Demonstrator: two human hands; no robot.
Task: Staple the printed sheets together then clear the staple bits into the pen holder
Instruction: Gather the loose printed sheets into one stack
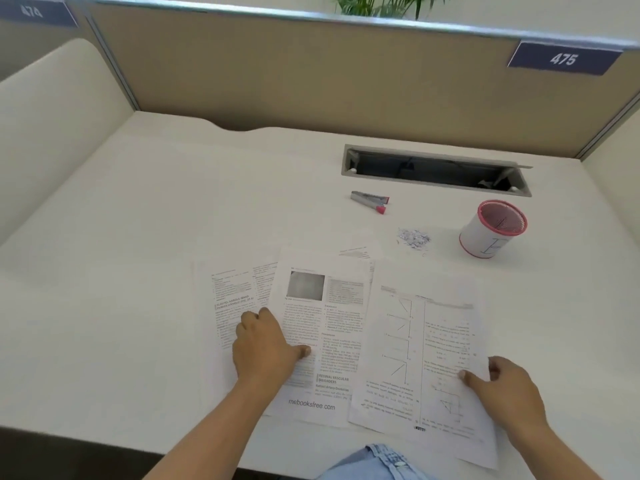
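Observation:
Several printed sheets lie fanned out near the front of the white desk [138, 220]. My left hand [266, 344] rests flat where the left sheet [228, 296] and the middle sheet [332, 327] overlap. My right hand [502, 382] pinches the right edge of the right sheet [415, 344], which lies upside down to me. Farther back lies a grey stapler [370, 199] with red ends. A small pile of staple bits [414, 238] sits between the stapler and a red mesh pen holder [493, 227] wrapped in white paper.
An open cable tray slot [436, 169] is sunk into the desk behind the stapler. Tan partition walls [277, 74] close the back and sides, with a label reading 475 [562, 58]. A small paper slip [356, 251] peeks from behind the sheets.

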